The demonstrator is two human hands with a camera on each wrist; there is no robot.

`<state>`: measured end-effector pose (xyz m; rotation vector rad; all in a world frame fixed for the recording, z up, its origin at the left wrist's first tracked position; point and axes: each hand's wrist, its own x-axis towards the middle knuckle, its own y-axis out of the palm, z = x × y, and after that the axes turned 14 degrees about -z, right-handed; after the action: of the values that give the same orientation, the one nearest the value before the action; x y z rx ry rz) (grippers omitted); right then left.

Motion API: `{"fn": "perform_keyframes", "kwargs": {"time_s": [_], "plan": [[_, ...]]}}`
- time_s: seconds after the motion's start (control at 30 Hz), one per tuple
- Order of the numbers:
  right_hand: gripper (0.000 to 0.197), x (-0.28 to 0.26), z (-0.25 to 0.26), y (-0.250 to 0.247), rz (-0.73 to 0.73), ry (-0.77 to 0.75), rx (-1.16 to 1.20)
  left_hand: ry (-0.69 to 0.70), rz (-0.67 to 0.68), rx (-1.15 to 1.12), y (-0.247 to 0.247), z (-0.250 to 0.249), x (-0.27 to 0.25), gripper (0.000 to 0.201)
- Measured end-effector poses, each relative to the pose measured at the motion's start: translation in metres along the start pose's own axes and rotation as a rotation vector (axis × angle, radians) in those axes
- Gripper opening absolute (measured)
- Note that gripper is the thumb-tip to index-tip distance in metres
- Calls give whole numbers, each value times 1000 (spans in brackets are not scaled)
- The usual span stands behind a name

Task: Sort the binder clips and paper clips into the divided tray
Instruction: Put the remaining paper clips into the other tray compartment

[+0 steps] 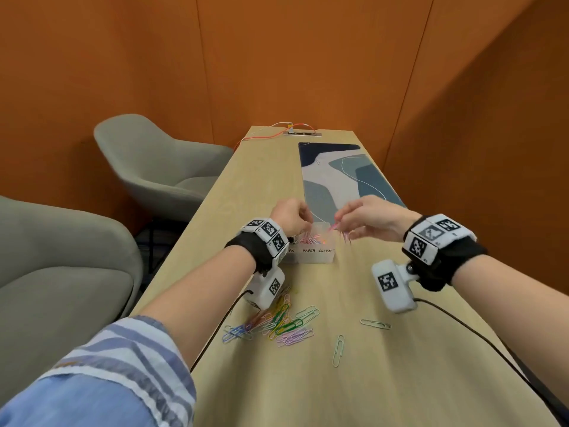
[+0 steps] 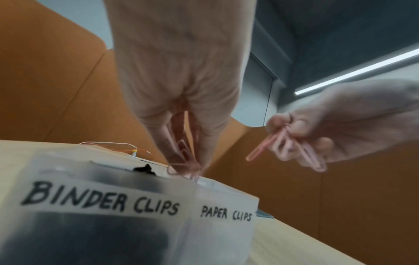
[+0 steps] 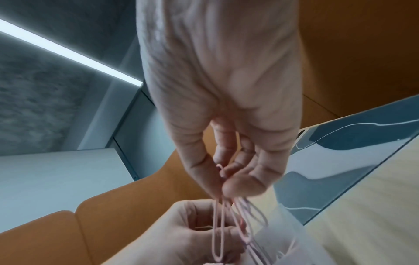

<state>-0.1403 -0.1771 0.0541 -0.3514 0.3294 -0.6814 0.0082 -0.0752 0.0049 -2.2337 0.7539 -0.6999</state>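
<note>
Left hand: the left hand point(image 1: 291, 215) hung over the divided tray point(image 1: 308, 255), its fingers point(image 2: 172, 143) drawn together and pinching a few pink paper clips point(image 2: 184, 157) whose lower ends reached the tray's rim near the divider.
Right hand: the right hand point(image 1: 372, 217) was raised just right of the tray, thumb and fingertips point(image 3: 242, 186) pinching a small bunch of pink paper clips point(image 3: 229, 224) that dangled below them, apart from the tray.
Divided tray: a translucent box on the counter point(image 1: 354, 380), with two handwritten labels on its front, "BINDER CLIPS" point(image 2: 99, 199) on the left compartment and "PAPER CLIPS" point(image 2: 226, 214) on the right.
Binder clips: dark shapes filled the left compartment behind its label point(image 2: 79, 242), blurred in the left wrist view; one black piece point(image 2: 144, 169) stuck up above the rim.
Sorted paper clips: pink and reddish clips point(image 1: 311, 240) lay in the right compartment.
Loose paper clips: a mixed-colour pile point(image 1: 277, 323) lay on the counter near the person, below the left wrist, with two pale green clips point(image 1: 338, 351) point(image 1: 375, 324) lying apart to its right.
Surroundings: a patterned blue and grey mat point(image 1: 345, 177) lay beyond the tray, a red cable point(image 1: 271, 135) ran at the counter's far end, and two grey chairs point(image 1: 160, 167) stood to the left against orange walls.
</note>
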Motion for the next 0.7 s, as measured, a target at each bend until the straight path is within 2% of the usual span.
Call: {"fn": "perform_keyframes", "kwargs": {"time_s": [0.1, 0.2, 0.4, 0.43, 0.5, 0.53, 0.6, 0.7], "plan": [[20, 12, 5, 11, -137, -11, 77, 19, 64, -8, -9, -1, -2, 20], [19, 25, 2, 28, -235, -48, 33, 24, 38, -49, -24, 0, -8, 21], [27, 32, -9, 51, -256, -142, -200, 50, -40, 39, -66, 19, -38, 15], [27, 29, -10, 52, -272, -177, -243, 54, -22, 86, -72, 26, -45, 13], [27, 16, -11, 55, -285, -268, -357, 2, 98, 214, -84, 40, -60, 13], [25, 9, -12, 57, -258, -312, -420, -47, 192, 300, -87, 44, -68, 20], [19, -11, -18, 66, -77, -373, -536, -131, 381, 490, -89, 52, -85, 45], [34, -37, -28, 89, 222, -479, -795, -177, 496, 586, -82, 52, -107, 70]]}}
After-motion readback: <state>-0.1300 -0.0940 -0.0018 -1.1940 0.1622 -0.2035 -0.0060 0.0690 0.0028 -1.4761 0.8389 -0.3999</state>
